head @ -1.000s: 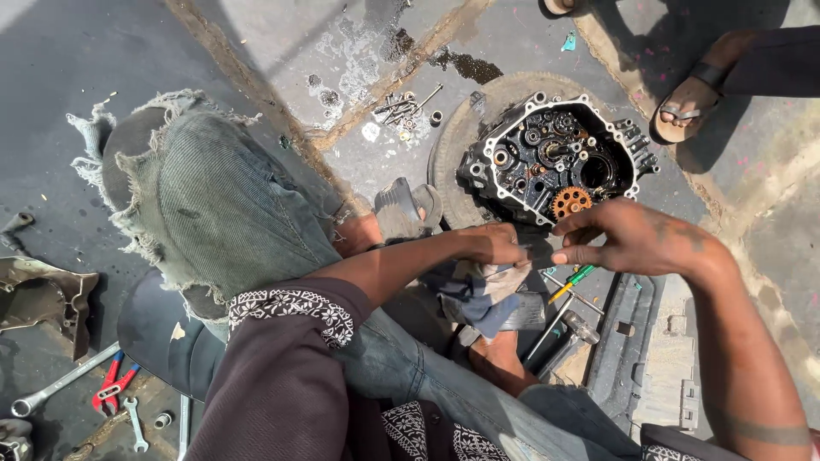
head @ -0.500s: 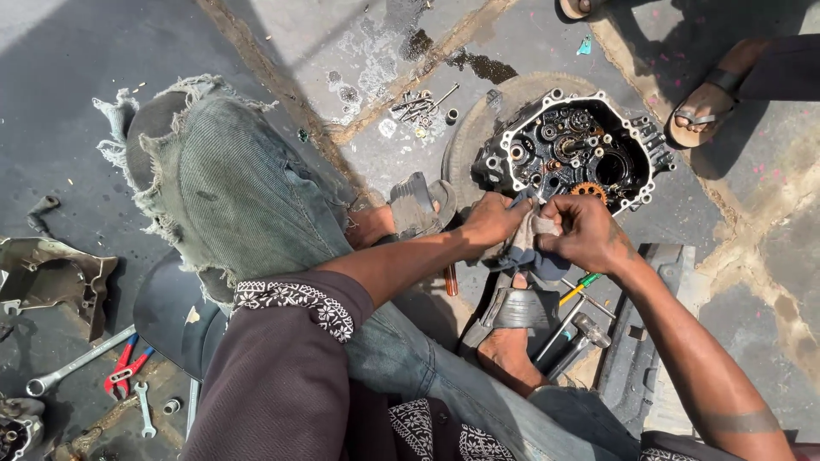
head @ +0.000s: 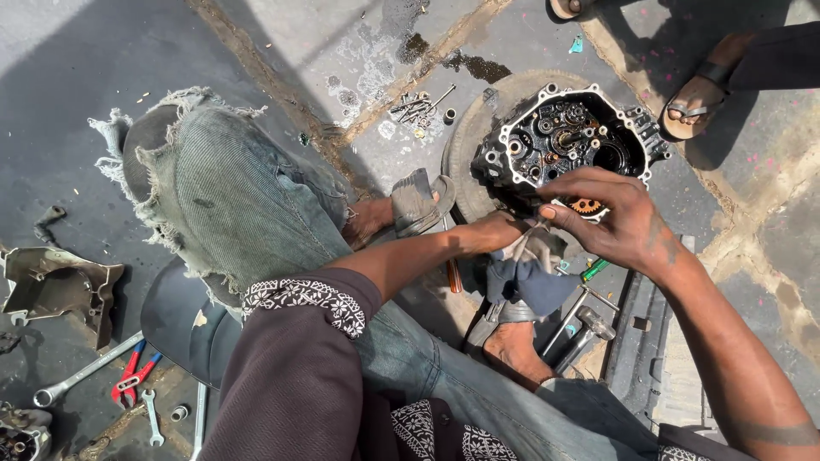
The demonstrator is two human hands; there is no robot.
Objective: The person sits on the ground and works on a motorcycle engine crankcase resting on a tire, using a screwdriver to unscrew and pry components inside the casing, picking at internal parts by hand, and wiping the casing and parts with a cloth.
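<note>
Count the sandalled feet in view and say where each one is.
4, perhaps more out of frame: grey sandal left of the engine case; bare-toed foot under the rag; bystander's sandal right of the case; another at top edge.

Left hand fingers hidden behind rag; grip unclear

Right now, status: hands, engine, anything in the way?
Left hand gripping a rag. Right hand over the open engine case, fingers on the rag, grip unclear. Tools crowd the ground below; a bystander's sandalled foot beside the case.
</note>
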